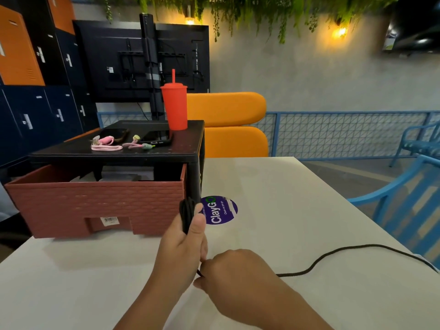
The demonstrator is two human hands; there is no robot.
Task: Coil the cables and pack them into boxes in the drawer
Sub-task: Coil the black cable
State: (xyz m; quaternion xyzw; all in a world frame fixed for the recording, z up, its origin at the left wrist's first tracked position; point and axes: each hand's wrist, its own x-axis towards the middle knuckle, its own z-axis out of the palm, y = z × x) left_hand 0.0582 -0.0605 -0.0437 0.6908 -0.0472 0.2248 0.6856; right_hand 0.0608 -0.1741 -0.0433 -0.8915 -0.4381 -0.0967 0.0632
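Clamps a coil (187, 214) of black cable upright in the left grip (183, 248), with the thumb pressed across the front of the loops and the top of the bundle poking out above the fist. Holds it low over the white counter (297, 198), in front of the near right leg of a black stand (119, 152) and just beside a round purple sticker (220, 210).

Closes the right grip (235, 270) on the loose run of the same cable (362, 245), knuckles up, fingers curled under, right against the heel of the left grip. From under the right wrist, a long slack curve of cable lying on the counter, rising away, then bending back toward the right edge of the view.

To the left, a red-brown drawer (95, 203) with a brick pattern, pulled out of the stand toward the camera, well apart from the coil. White label (109, 220) on its front notch. Pale shapes inside near the back; cannot tell what they are.

On top of the stand: a red cup (175, 108) with lid and straw at the right rear corner, two dark phones (156, 136) lying flat, and two pink cables (106, 146) bunched near the front edge.
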